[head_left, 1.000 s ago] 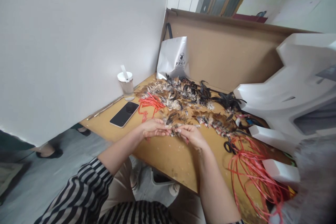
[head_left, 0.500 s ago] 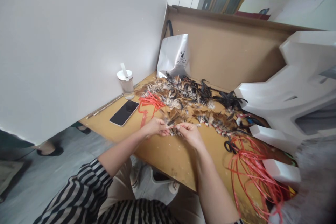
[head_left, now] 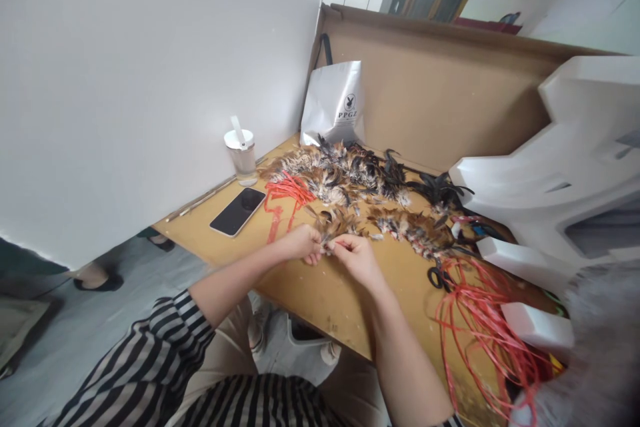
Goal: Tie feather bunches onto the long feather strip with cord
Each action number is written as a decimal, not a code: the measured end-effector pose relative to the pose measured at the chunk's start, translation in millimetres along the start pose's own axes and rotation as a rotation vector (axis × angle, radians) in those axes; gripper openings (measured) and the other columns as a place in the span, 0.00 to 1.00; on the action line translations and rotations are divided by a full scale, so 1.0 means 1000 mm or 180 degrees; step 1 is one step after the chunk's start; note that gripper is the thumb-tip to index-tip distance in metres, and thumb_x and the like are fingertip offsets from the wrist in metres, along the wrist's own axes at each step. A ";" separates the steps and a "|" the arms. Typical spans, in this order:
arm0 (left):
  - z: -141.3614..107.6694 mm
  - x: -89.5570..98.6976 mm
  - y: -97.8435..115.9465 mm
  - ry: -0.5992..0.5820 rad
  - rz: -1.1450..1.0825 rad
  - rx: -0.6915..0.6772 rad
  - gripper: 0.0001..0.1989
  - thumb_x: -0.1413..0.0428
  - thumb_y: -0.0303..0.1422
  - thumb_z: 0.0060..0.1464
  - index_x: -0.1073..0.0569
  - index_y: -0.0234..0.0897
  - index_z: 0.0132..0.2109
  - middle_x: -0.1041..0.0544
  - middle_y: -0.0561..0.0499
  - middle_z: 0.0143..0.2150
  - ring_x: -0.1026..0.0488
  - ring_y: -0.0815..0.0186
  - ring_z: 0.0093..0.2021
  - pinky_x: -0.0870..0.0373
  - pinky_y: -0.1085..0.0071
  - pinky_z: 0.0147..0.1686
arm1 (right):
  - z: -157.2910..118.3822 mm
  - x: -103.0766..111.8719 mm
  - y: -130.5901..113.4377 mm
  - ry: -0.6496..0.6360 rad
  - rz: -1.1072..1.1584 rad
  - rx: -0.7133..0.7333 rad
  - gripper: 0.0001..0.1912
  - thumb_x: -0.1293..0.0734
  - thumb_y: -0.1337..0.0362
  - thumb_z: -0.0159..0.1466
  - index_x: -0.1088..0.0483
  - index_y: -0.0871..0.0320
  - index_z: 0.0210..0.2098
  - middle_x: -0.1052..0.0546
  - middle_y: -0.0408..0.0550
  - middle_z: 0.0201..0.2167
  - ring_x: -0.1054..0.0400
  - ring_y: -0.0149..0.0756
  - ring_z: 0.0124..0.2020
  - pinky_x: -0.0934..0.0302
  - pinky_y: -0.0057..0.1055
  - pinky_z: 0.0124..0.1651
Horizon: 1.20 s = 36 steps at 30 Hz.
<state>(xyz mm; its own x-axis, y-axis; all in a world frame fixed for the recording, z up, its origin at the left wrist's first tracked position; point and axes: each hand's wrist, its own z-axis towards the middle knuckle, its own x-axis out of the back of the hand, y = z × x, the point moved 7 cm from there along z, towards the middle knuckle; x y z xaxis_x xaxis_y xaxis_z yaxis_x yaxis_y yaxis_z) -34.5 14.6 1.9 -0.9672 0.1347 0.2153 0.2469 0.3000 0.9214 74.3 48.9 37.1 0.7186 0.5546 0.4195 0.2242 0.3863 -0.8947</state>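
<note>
Near the middle of the yellow table (head_left: 320, 300), my left hand (head_left: 304, 243) and my right hand (head_left: 353, 257) almost meet, both with fingers pinched. Between and just behind them is a small bunch of brown feathers (head_left: 337, 219). Its lower end is at my fingertips, and I cannot make out exactly what each hand pinches. Behind lies a wide pile of brown, white and black feathers (head_left: 327, 177). To the right is a row of brown feathers (head_left: 413, 227). Short red strips (head_left: 289, 189) lie left of the bunch.
A phone (head_left: 237, 211) and a lidded cup (head_left: 243, 159) are at the left. A silver bag (head_left: 330, 103) leans at the back. Black scissors handles (head_left: 437, 277), long red strands (head_left: 487, 327) and white foam blocks (head_left: 537, 330) are at the right. A bin (head_left: 303, 331) is below.
My hands have drawn closer together and slightly left of the feather bunch. The red strand that showed between my fingertips is now hardly visible. The view has shifted slightly.
</note>
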 end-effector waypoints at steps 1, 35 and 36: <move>0.000 0.000 0.001 0.0036 0.0177 -0.0019 0.09 0.45 0.30 0.45 0.32 0.32 0.20 0.29 0.49 0.16 0.32 0.71 0.16 0.35 0.76 0.19 | -0.002 -0.002 -0.007 -0.0034 -0.0264 0.0219 0.12 0.38 0.58 0.56 0.29 0.60 0.24 0.34 0.42 0.16 0.45 0.27 0.19 0.52 0.25 0.23; 0.000 0.006 0.005 0.1032 -0.1533 -0.0697 0.10 0.42 0.34 0.44 0.31 0.29 0.29 0.27 0.50 0.23 0.30 0.73 0.21 0.34 0.77 0.24 | -0.010 0.010 -0.033 0.0720 -0.0930 0.1059 0.10 0.41 0.65 0.60 0.31 0.58 0.26 0.34 0.45 0.25 0.39 0.31 0.29 0.45 0.28 0.34; 0.000 0.006 0.004 0.1041 -0.1408 -0.0755 0.10 0.43 0.34 0.45 0.31 0.29 0.29 0.27 0.50 0.23 0.30 0.73 0.22 0.34 0.77 0.24 | -0.010 0.009 -0.033 0.0713 -0.0999 0.1071 0.10 0.41 0.65 0.60 0.31 0.58 0.26 0.34 0.45 0.25 0.39 0.31 0.29 0.45 0.28 0.33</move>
<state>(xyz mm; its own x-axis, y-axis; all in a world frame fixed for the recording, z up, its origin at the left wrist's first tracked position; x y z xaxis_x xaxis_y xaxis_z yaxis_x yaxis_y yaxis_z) -39.5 16.5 6.8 -0.9526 -0.2637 -0.1514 -0.1669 0.0374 0.9853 80.1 33.9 68.6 0.7824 0.2165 0.5840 0.2540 0.7452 -0.6166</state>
